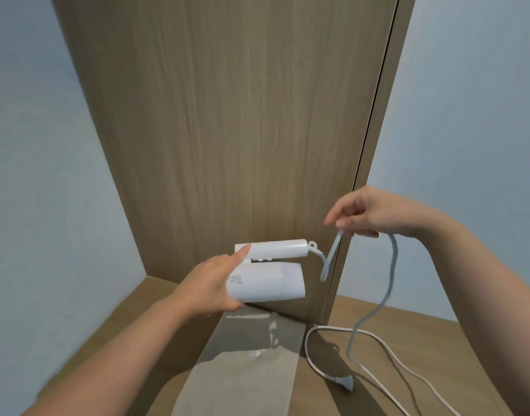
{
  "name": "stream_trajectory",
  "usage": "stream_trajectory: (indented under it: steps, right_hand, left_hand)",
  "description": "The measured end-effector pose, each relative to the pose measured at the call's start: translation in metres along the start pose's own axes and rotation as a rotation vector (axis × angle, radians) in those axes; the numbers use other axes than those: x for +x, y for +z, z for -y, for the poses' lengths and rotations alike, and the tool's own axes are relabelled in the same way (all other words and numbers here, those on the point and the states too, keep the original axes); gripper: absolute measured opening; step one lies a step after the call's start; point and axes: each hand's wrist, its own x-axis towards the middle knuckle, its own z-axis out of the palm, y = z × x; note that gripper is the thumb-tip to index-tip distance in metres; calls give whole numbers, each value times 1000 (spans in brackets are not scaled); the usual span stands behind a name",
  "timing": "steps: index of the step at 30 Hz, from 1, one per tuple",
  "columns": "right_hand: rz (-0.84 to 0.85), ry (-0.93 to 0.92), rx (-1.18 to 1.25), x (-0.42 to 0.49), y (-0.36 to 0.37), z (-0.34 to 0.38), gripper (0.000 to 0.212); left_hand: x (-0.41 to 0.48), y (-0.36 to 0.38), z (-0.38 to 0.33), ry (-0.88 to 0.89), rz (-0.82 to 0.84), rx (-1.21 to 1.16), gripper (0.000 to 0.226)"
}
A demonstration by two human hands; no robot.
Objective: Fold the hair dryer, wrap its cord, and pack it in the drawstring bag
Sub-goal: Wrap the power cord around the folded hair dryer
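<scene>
A white hair dryer (pixel 275 280) is folded, its handle lying along the top of the body. My left hand (pixel 209 283) grips the body's left end and holds it above the wooden surface. My right hand (pixel 365 213) is up to the right, fingers pinched on the white cord (pixel 389 280) near where it leaves the handle. The cord drops from that hand in a loop onto the surface, and its plug (pixel 344 381) lies there. A beige cloth drawstring bag (pixel 242 370) lies flat below the dryer.
A tall wooden panel (pixel 227 115) stands straight ahead, its edge at right. Pale blue walls flank it on both sides. The wooden surface (pixel 423 340) carries loose loops of cord at the lower right.
</scene>
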Motion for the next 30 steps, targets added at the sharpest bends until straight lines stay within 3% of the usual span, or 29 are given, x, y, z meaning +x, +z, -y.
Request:
stream_trajectory:
  steps: [2,5,7,11,16,20,24,30]
  right_hand:
    - [172,144,-171,1,6,-9,20]
    - [70,300,-144,12,28,-39,37]
    - [16,273,115,19,43,-57,42]
    - [179,130,780,24,58,-75,23]
    - [79,123,1042,26,58,-72,22]
    - [-9,217,968,26,63,-71,23]
    - [-57,311,689,22,84,-77,28]
    - [-437,380,91,24,136,-85,33]
  left_hand:
    - [-3,-1,3,-44,-66,-55,109]
    - [-7,-4,1,-92,-164,-156,112]
    - [-5,-8,-3,-78,-205,-192,113]
    - [2,-15,-11,-79,-220,-309,114]
    - [0,-12,-15,-185,-173,-551,111]
    - [-3,-7,-15,-231,-163,-578,108]
    - [-12,-1,-8,-243,-131,-497,110]
    - [-20,12,-21,-262,-96,-661,106]
